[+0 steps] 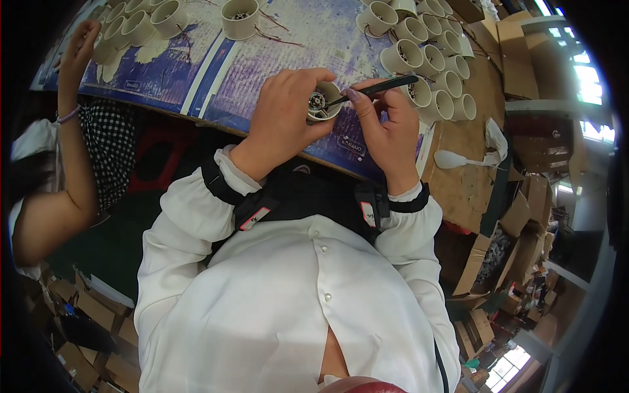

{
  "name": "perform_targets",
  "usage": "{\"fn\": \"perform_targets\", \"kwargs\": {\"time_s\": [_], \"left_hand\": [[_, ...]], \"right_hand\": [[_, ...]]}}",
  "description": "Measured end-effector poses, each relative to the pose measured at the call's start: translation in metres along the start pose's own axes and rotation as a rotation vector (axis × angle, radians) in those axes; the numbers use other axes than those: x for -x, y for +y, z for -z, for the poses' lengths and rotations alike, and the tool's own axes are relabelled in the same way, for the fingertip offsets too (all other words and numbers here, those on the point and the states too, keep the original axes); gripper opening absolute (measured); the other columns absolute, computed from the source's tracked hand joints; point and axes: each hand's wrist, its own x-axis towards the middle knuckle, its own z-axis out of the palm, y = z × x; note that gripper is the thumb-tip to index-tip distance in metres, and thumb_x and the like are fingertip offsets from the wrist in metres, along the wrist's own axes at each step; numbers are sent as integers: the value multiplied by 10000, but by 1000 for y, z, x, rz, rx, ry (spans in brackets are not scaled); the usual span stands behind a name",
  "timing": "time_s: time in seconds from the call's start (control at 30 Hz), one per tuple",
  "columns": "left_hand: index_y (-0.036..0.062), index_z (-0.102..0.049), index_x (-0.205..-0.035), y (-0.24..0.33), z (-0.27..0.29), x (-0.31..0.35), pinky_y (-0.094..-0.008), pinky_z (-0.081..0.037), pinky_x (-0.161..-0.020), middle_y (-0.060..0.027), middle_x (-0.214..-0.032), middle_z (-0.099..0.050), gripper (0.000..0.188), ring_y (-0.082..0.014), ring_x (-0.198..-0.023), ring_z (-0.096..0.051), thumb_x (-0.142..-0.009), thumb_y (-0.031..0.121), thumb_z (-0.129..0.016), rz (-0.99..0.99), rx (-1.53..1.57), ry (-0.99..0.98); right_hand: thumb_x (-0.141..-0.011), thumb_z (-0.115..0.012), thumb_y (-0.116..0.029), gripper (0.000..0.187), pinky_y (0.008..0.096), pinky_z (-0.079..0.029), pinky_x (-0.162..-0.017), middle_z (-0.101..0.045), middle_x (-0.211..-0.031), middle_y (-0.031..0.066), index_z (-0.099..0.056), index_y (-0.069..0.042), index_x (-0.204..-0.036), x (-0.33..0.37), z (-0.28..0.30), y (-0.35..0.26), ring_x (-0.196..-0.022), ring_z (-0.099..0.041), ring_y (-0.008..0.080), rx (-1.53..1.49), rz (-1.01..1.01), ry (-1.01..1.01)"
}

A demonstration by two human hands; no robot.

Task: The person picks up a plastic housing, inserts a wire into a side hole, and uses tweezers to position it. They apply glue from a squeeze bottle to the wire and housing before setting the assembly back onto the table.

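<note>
My left hand (278, 118) is wrapped round a cream-white cylindrical cup (335, 110), tilted so its open end faces up toward me. Inside the cup sits a round metal part (316, 101), perhaps a small motor. Between the thumb and fingers of my right hand (392, 134) is a slim black tool, seemingly tweezers (395, 83). Its thin tip points left and reaches into the cup, next to the metal part. Both hands are just above the table's near edge; whether the tip touches anything is too small to tell.
Many similar cups (401, 57) with wires stand at the right, and more (139, 28) at the far left. A single cup (240, 19) stands farther back. A white squeeze bottle (451, 159) lies at the right. Another person's hand (80, 42) is at the left.
</note>
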Motion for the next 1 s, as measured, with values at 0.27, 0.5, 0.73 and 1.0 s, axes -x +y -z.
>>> {"fn": "perform_targets", "kwargs": {"time_s": [0.27,0.5,0.73,1.0], "left_hand": [[120,-572,-1194,-2,-1,1,-429,-445,-854,-62,-1021,-650,577,-303,-987,-605,-676,140,-825,8,6,-9],[122,-572,-1202,-1,-1,2,-428,-442,-863,-62,-1031,-651,590,-305,-997,-604,-671,142,-830,26,12,-7],[122,-572,-1203,-1,0,1,-424,-439,-862,-64,-1047,-648,607,-302,-1006,-601,-659,140,-840,-4,-10,-8],[121,-571,-1204,-1,-1,2,-424,-438,-855,-68,-1043,-644,603,-301,-995,-600,-663,137,-836,-4,-10,-1]], "right_hand": [[-939,-702,-117,116,230,-433,-604,-668,-875,2,-700,-35,-1021,-3,-2,3,-671,-550,67,6,5,-20],[-940,-696,-99,107,242,-457,-618,-671,-872,27,-694,-23,-1016,-3,-7,2,-702,-584,89,105,154,-18],[-939,-699,-102,108,252,-452,-631,-660,-864,46,-699,-13,-1001,4,-4,1,-691,-578,109,25,119,73],[-943,-697,-112,114,253,-447,-634,-662,-896,40,-702,-14,-1001,4,-5,-1,-702,-570,108,52,128,15]]}}
